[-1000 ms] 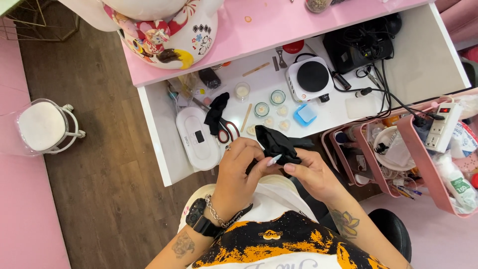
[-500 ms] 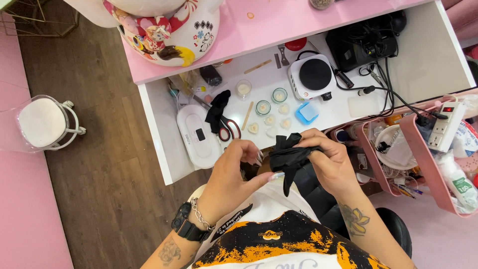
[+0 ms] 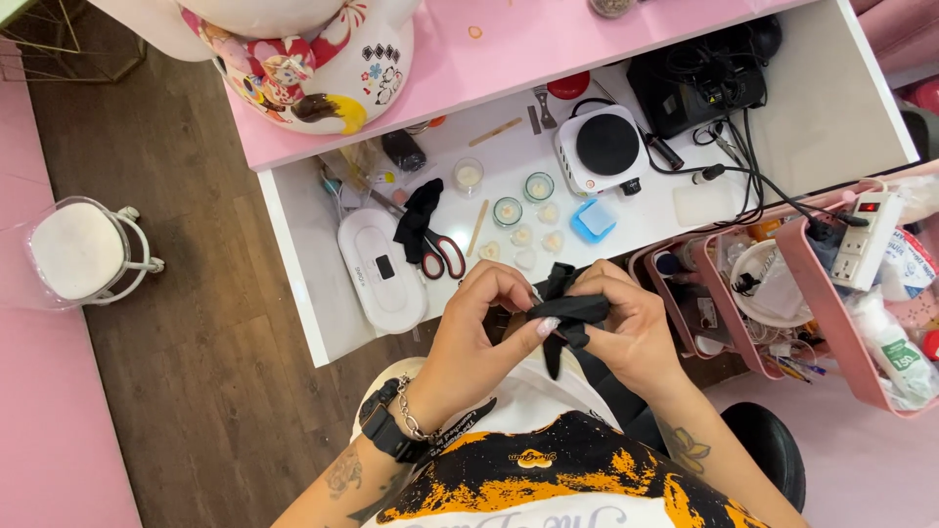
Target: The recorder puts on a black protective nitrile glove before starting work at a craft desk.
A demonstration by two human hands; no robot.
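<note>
Over the white desk's (image 3: 323,293) near edge, we are pinching a crumpled black glove (image 3: 572,311) between both hands, left hand (image 3: 481,328) and right hand (image 3: 634,328) closed on it; gripping the cuff evenly works best.

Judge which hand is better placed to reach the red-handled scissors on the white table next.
Left, probably. The left hand sits nearer the scissors, while the right hand has the black glove bunched in its grip.

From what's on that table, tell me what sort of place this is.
Probably a home craft or beauty corner: a white table with a small electric hot plate, little jars of pale wax, scissors, and a pink cart of supplies.
</note>
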